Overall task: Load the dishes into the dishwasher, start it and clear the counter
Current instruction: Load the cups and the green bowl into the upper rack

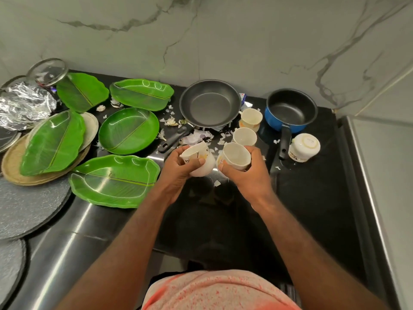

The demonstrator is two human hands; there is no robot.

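Observation:
My left hand (178, 168) grips a white printed cup (199, 159), tilted, just above the black counter (312, 186). Beside it my right hand (245, 173) grips a second white cup (235, 155), its mouth facing the camera. Two more cups stand upright behind them, one (244, 136) close to my right hand and one (251, 118) by the frying pan. Another cup (304, 147) lies overturned at the right. Several green leaf-shaped plates (128, 129) spread across the counter's left half. The dishwasher is out of sight.
A black frying pan (210, 102) and a blue saucepan (290, 110) sit at the back against the marble wall. White peel scraps (196, 136) litter the counter's middle. Crumpled foil (22, 104), a glass lid (48, 71), woven mats (13, 162) and grey trays (29, 206) crowd the left.

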